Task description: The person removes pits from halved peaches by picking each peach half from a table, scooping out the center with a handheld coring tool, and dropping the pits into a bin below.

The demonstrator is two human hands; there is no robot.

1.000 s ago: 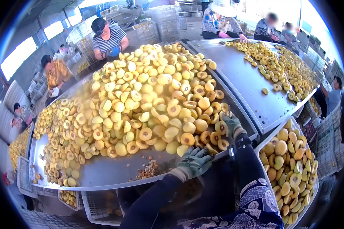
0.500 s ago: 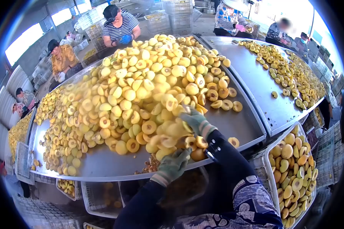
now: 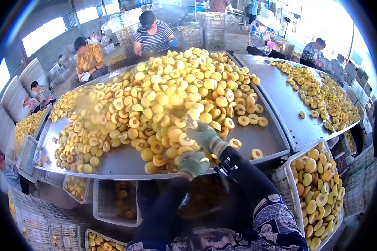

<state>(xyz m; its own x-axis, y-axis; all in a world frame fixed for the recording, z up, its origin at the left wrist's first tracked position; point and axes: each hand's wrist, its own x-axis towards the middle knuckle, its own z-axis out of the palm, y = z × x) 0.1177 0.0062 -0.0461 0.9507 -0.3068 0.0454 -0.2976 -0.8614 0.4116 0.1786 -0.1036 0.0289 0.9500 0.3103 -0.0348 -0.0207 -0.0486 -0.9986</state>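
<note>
A large heap of halved yellow peaches (image 3: 163, 100), some showing brown pit hollows, covers a metal table (image 3: 117, 167). My left hand (image 3: 192, 164), in a grey-green glove, is at the table's near edge. Its fingers curl around a peach half (image 3: 204, 160). Farther in, my right hand (image 3: 203, 137), gloved alike, reaches into the front of the heap. Its thumb and fingers are apart against the fruit; the fingertips are partly hidden. A single peach half (image 3: 256, 153) lies to the right of this hand.
At my right stands a crate (image 3: 290, 178) full of peach halves. Below the front edge is another crate (image 3: 97, 205) with some fruit. A second metal table (image 3: 276, 98) adjoins on the right. Across the table sits a person in a striped shirt (image 3: 155, 39); other people work around.
The view has shifted, so the table sits slightly higher. Peach halves that were blurred in motion between my hands now lie mostly still. My left hand has curled in at the edge.
</note>
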